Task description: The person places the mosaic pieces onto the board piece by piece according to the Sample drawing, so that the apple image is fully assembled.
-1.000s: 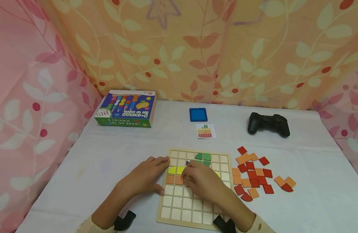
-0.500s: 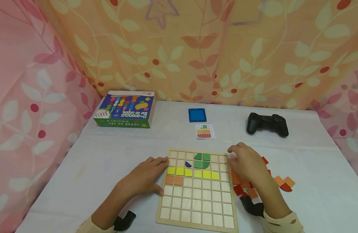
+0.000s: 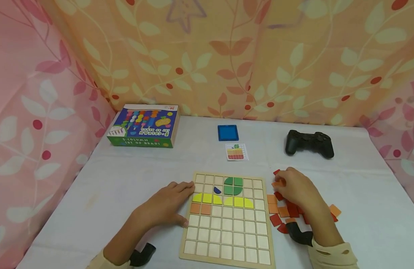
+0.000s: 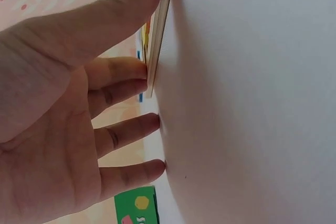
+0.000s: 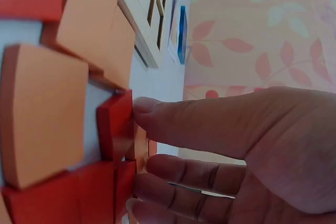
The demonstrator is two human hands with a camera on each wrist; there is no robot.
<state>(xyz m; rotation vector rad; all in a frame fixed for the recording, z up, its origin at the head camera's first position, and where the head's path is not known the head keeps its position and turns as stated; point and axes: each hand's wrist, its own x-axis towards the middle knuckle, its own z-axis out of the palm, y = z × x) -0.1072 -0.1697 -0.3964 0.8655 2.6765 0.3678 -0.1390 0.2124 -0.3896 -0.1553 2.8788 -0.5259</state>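
The person's left sleeve [image 3: 109,261] and right sleeve [image 3: 333,256] are cream, the right one with small slit-like marks. At the cuffs show a black, elbow-shaped left wrist device [image 3: 143,255] and a similar right wrist device [image 3: 299,234]. The fingers [image 4: 128,135] are bare.

Tiles [image 3: 283,212] are red and orange, the board [image 3: 227,232] pale, gridded.

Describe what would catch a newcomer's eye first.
Probably the wooden grid board, front centre, with green and yellow pieces in its upper rows. Next, loose red and orange tiles right of it, by the right hand. Then the colourful box at the back left.
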